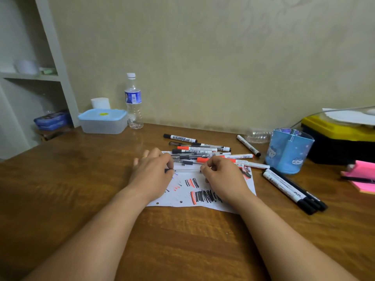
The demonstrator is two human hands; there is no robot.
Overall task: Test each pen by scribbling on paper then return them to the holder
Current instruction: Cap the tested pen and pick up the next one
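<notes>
Both hands are closed on one clear pen [187, 169], held level just over the far part of the paper [174, 196]. The left hand [151, 173] pinches its dark end between thumb and fingertip, while the right hand [223, 177] pinches the opposite end with curled fingers. The step in hand looks like work on the cap, though whether it is coming off for a test or going back on after one cannot be told. Nearer the person than the grip, the sheet carries black and red scribbles [205, 196], so several pens seem already tried. Just beyond the grip lies a loose pile of pens [203, 152], partly on the sheet's far edge. Right of the grip and well apart stands the blue holder [288, 153], with three markers [292, 189] lying near its foot. No pen shows above its rim, so returning seems hardly begun. If the cap is coming off, the next move calls for the right hand to regrip the barrel for writing and bring the tip down onto a bare patch below the grip; otherwise, a reach right to the holder
</notes>
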